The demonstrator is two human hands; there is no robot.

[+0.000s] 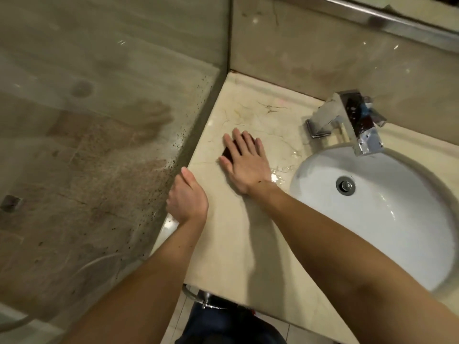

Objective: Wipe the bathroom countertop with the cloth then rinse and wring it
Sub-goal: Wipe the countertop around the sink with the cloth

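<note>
Fingers [239, 141] of the right hand [244, 167] are lying straight and spread wide, and they are pressing flat on the dark cloth [227, 153]. I am watching this through the head camera, which is looking down at both arms.

The cloth is lying on the pale stone worktop [248, 244], to the left of the white sink [372, 244] and near the glass wall [99, 120]. Most of the cloth is hiding under the hand. Only dark bits are peeking out by the thumb and between the fingertips.

The left hand [187, 199] is sitting at the left edge of the worktop, just beside the glass wall. Its fingers are curling loosely, its thumb is pointing up, and it is holding nothing that I can see. It is staying apart from the cloth.

A small puddle [283, 170] is shining on the worktop between the right wrist and the rim of the sink. A shiny metal tap [352, 120] is standing behind the sink, with its spout reaching over the bowl. The round drain [345, 185] is sitting low in the bowl.

Little dark specks are dotting the glass wall near its edge, and a blurry copy of the hand is showing in the glass.
</note>
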